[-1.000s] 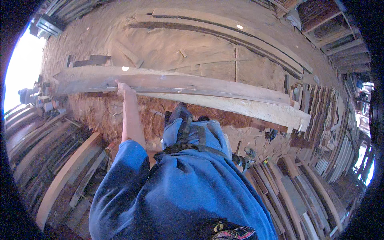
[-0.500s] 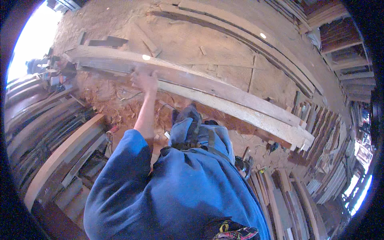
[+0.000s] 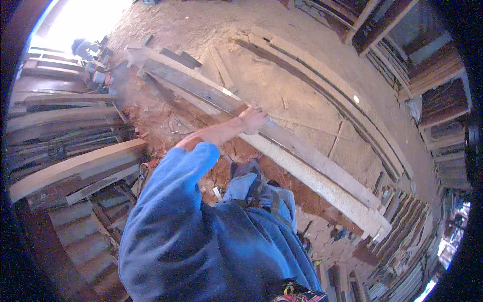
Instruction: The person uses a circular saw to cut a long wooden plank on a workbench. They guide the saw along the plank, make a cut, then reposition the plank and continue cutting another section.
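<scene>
My left hand (image 3: 253,120) lies across a long brown wooden plank (image 3: 317,156), arm reaching out and to the right. Its fingers look spread over the wood, a little blurred, and I see no tool in them. Along the plank's near side runs a paler, rough-edged timber (image 3: 307,173). Both stretch slantwise from the far left to the near right, raised off the dirt ground. Out of the picture is my right hand; a blue sleeve and garment (image 3: 221,241) fill the lower part.
Long curved boards (image 3: 327,90) lie on the dusty ground beyond. Stacked timber (image 3: 75,121) crowds the left, and more boards (image 3: 402,216) stand at the right. Wooden shelving (image 3: 443,100) rises at the far right. Offcuts (image 3: 181,58) lie near the plank's far end.
My left hand has moved along the plank to the right, from near its far left part to about the middle. The view has turned, so the plank now slants more steeply.
</scene>
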